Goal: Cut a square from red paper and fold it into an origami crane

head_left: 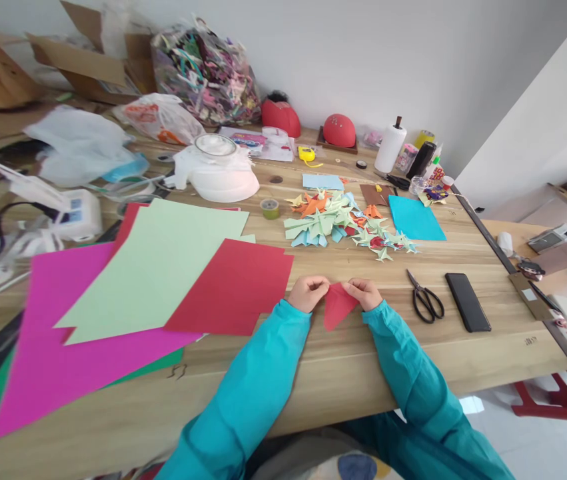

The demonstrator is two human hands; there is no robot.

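Note:
A small folded piece of red paper (339,308) is held between my two hands, close to the table's front edge. My left hand (309,292) pinches its upper left corner with thumb and fingertips. On the other side, my right hand (363,292) grips the upper right corner, thumb on top. The paper tapers to a point toward me, and creases show on it. Just beyond my hands lies a pile of folded paper shapes (320,223) in green, orange, blue and red. Black-handled scissors (426,300) rest to the right of my right hand.
Large sheets stack up at left: red (236,287), pale green (163,267) and magenta (63,333). A black phone (468,302) lies right of the scissors. A blue square sheet (417,218), a roll of tape (270,208) and a white bottle (390,148) stand farther back.

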